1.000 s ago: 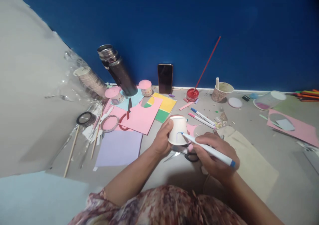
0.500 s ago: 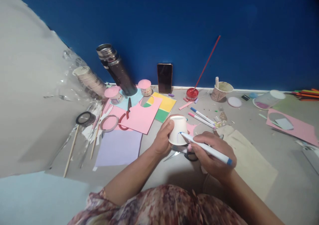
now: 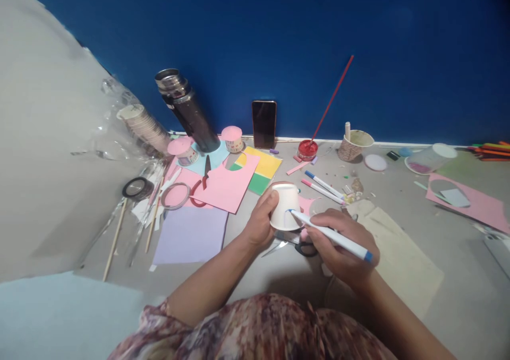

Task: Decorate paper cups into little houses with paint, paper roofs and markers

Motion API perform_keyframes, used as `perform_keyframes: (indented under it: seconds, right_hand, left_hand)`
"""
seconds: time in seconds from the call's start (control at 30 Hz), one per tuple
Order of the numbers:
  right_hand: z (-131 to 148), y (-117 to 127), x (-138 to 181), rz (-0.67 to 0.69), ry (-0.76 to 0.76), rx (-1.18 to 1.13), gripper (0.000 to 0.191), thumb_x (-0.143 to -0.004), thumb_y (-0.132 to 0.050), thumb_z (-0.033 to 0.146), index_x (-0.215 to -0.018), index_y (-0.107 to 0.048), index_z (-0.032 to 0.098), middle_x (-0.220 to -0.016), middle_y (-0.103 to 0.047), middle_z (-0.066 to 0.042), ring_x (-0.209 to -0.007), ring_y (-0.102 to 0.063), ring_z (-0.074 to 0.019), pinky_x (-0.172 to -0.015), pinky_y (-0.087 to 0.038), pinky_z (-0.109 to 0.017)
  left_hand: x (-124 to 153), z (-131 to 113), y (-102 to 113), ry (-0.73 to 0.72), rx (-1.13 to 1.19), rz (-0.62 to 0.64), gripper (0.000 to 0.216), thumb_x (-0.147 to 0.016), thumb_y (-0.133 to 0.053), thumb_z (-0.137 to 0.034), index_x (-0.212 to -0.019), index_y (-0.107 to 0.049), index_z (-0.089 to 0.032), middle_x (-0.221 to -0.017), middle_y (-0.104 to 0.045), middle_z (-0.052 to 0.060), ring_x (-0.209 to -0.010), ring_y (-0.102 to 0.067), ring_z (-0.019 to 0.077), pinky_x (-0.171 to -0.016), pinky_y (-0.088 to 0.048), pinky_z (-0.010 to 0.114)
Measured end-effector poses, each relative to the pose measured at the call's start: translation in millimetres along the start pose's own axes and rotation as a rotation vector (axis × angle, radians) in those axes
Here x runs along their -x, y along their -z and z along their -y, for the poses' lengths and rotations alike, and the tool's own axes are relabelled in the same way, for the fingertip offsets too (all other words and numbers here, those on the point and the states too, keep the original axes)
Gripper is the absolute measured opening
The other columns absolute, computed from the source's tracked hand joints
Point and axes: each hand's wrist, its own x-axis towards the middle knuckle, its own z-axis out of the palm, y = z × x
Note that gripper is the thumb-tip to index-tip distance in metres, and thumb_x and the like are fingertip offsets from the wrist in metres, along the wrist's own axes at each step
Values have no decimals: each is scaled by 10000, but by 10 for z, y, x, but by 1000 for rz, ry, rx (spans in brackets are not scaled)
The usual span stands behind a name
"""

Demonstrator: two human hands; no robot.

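The grey floor [image 3: 458, 275] carries everything, with a blue wall [image 3: 358, 41] along its far edge. Largest on it are the paper sheets: a lilac sheet [image 3: 191, 235] towards the near left, a pink sheet [image 3: 227, 187] beyond it, and a beige sheet [image 3: 402, 267] under the right forearm. A dark steel flask [image 3: 187, 112] and a phone [image 3: 263, 124] stand at the far edge against the wall, with a red paint pot [image 3: 307, 150] beside them.

In the middle of the floor, the left hand [image 3: 258, 224] holds a small white paper cup [image 3: 284, 206] upside down, fingers wrapped round its side, a closed grip. The right hand [image 3: 342, 248] has a closed pen grip on a white marker [image 3: 330, 235], whose blue tip touches the cup's side near the rim. Scissors [image 3: 297, 245] lie just under both hands.

To draw well here, I judge the cup should stay firmly braced by the left hand and be turned slowly while the marker tip stays put, with light pressure so the thin wall does not dent and the line stays even.
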Motion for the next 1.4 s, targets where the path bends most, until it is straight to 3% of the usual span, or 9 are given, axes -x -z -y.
perform_keyframes:
  seconds: [0.73, 1.07, 1.4]
  right_hand:
    - [3, -18, 25, -21, 73, -81, 107, -922, -658, 186, -859, -737, 221, -721, -787, -43, -611, -749, -191, -600, -606, -289]
    - [14, 4, 3, 15, 15, -45, 171, -932, -655, 220, -791, -753, 227, -692, -776, -42, -600, -742, -189, -595, -601, -282]
    - [17, 2, 13, -35, 6, -41, 164, -938, -664, 232, -799, -750, 228, -691, -768, -40, -605, -734, -193, -601, -593, -284]
  left_hand:
    - [11, 5, -17, -9, -18, -11, 673, -765, -815, -686, -1154, -662, -159, -886, -746, 77, -714, -746, 243, -632, -579, 320]
    - [19, 3, -9, -8, -27, -11, 678, -769, -817, -669, -1181, -648, -158, -953, -770, 100, -744, -756, 248, -667, -582, 330]
    - [1, 37, 13, -14, -15, 4, 658, -796, -790, -666, -1184, -650, -154, -968, -766, 104, -748, -757, 254, -666, -591, 345]
